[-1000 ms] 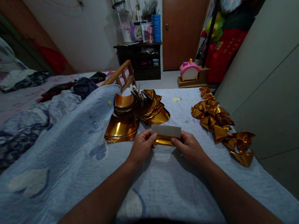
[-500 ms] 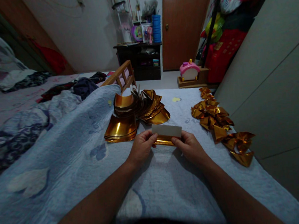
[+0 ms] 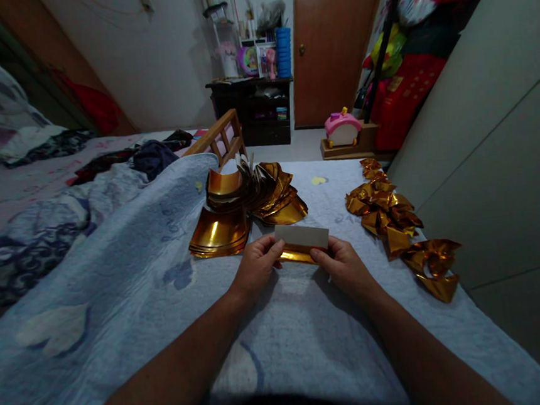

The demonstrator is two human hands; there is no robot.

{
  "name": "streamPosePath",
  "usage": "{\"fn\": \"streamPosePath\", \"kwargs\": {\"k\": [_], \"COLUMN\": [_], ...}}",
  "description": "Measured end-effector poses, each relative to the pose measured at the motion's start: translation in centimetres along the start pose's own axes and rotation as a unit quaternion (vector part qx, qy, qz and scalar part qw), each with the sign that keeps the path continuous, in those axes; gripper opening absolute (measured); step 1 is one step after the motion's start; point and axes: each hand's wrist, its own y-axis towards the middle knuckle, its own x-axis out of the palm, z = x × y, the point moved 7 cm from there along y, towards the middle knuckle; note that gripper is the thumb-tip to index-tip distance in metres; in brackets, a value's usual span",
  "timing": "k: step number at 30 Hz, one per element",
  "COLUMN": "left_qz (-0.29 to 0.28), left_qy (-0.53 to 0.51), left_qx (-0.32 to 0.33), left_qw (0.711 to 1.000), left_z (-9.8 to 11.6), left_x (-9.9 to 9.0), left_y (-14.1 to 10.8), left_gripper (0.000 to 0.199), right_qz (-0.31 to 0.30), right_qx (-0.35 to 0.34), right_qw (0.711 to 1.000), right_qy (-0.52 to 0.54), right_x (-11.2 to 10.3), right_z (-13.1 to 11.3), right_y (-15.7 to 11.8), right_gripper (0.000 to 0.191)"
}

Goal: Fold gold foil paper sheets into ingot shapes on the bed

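Observation:
Between my two hands is a sheet of gold foil paper (image 3: 302, 235), its pale back facing me and its lower edge turned up into a shiny gold fold. My left hand (image 3: 259, 260) pinches the left end, thumb on the fold. At the right end, my right hand (image 3: 340, 258) grips it the same way, thumb in front and fingers behind, partly hidden. Just beyond my left hand lies a fanned stack of gold foil sheets (image 3: 220, 231). Several folded gold foil pieces (image 3: 387, 214) lie in a row to the right.
A blue quilt (image 3: 166, 312) with heart shapes covers the bed beneath my hands. A wooden rail (image 3: 212, 138) stands behind the stack, with rumpled bedding at left. A pale cabinet (image 3: 503, 163) borders the right side. Beyond are a dark shelf (image 3: 252, 103) and a pink toy (image 3: 343, 127).
Almost nothing differs. Both hands keep their pinch on the foil sheet, and the view has shifted very slightly.

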Motion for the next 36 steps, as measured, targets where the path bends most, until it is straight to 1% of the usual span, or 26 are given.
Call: {"fn": "streamPosePath", "kwargs": {"k": [11,17,22,29,36], "left_qz": [-0.015,-0.02,-0.011,-0.013,-0.016], "left_qy": [-0.008,-0.01,-0.005,-0.009,0.005], "left_qx": [0.003,0.009,0.012,0.011,0.012], "left_qw": [1.0,1.0,1.0,1.0,1.0], "left_z": [-0.16,-0.12,0.22,0.15,0.05], "left_x": [0.07,0.12,0.08,0.15,0.03], "left_y": [0.2,0.15,0.01,0.0,0.14], "left_gripper": [0.03,0.03,0.029,0.029,0.031], "right_qz": [0.007,0.005,0.006,0.003,0.005], "right_qx": [-0.006,-0.01,-0.009,-0.004,-0.014], "right_qw": [1.0,1.0,1.0,1.0,1.0], "right_qy": [-0.017,-0.005,-0.004,-0.003,0.0], "right_x": [-0.19,-0.15,-0.16,-0.11,-0.14], "right_z": [0.07,0.03,0.21,0.14,0.02], "right_y": [0.03,0.06,0.04,0.07,0.07], "right_gripper": [0.031,0.031,0.028,0.03,0.032]}}
